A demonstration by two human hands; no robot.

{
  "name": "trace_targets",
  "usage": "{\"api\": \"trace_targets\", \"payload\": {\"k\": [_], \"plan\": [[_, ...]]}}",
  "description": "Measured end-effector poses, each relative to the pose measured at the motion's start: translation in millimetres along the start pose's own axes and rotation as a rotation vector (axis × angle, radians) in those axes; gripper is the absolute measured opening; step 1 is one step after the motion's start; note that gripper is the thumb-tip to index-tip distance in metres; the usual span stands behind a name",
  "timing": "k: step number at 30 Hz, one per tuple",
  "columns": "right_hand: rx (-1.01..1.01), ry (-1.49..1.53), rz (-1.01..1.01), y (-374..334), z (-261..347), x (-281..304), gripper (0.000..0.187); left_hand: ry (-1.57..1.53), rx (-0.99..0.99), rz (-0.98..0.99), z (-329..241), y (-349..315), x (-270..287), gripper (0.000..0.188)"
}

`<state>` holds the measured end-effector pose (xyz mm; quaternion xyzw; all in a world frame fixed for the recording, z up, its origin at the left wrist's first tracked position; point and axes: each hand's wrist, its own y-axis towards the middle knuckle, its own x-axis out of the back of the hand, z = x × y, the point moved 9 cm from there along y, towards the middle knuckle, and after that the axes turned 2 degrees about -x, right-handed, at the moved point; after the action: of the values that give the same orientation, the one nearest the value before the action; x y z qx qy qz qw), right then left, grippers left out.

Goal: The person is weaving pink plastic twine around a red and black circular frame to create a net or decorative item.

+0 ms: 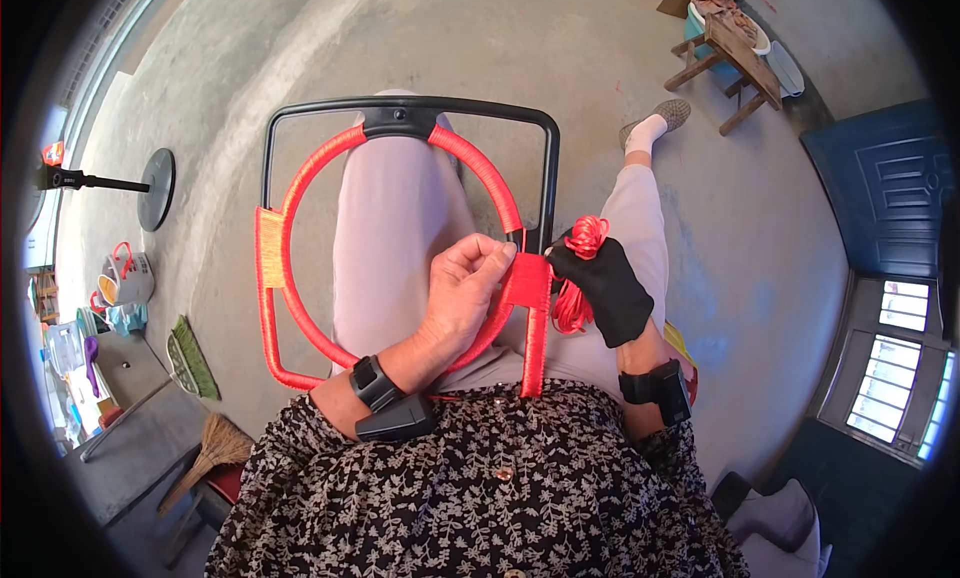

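A black tubular frame [550, 168] with a round ring [300, 193] inside it rests on my lap. Glossy red cord wraps most of the ring and the frame's lower parts, and a yellow-orange wrapped band [271, 248] joins them at left. My left hand [460, 290], bare, pinches the ring's right side with thumb and forefinger, just by a red wrapped band [530, 278]. Close by at right, my right hand [612, 296] wears a black glove and is closed on a bundle of red cord [587, 236]. More cord hangs below that hand; its fingertips are partly hidden.
At far right stands a wooden stool [740, 63] before a tub. On the left are a round black stand base [156, 190], a white bucket [128, 278], a green-headed brush [192, 358] and a straw broom [222, 446]. A blue door [885, 188] is at right.
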<state>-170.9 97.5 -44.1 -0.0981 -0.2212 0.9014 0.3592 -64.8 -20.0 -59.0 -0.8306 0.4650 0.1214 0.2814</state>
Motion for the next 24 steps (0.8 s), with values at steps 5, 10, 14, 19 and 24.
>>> {"api": "trace_targets", "payload": {"k": [5,10,14,19,24], "plan": [[0.015,0.363,-0.056,1,-21,24,0.03,-0.062,-0.036,-0.001,-14,3,-10,0.015],[0.129,1.004,-0.418,-4,-83,182,0.031,-0.052,0.035,0.034,-6,-3,-7,0.016],[0.546,1.177,-0.152,-81,-165,390,0.028,-0.091,0.039,0.114,-5,2,-22,0.016],[0.383,1.352,-1.03,-139,-193,397,0.043,-0.044,0.015,0.052,-10,1,-7,0.015],[0.197,0.487,-0.345,-85,-54,209,0.04,-0.078,-0.033,0.006,-21,3,-14,0.018]]}}
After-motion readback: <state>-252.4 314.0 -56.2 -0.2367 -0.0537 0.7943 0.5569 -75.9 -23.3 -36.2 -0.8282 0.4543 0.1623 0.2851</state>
